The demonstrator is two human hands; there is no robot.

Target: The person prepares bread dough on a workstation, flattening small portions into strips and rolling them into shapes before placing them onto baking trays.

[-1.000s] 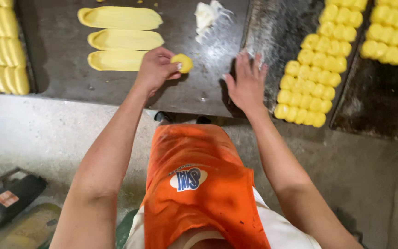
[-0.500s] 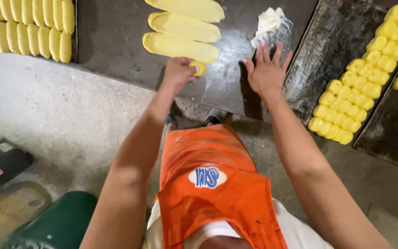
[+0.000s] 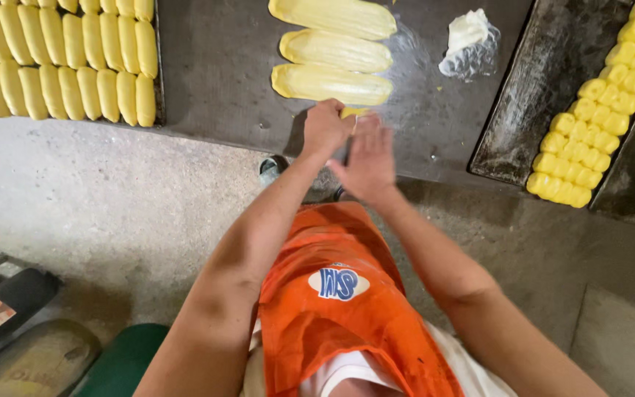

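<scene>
Right hand [image 3: 367, 158] now against held dough piece [image 3: 352, 112]

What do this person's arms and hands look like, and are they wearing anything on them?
Both arms are bare right down to the hands, with no sleeves showing on the forearms. The left hand and right hand wear no gloves, rings or wristbands that show. The right hand is motion-blurred, so fine detail is hard to tell. An orange apron with a blue-and-white oval patch over a white shirt covers the body.
</scene>
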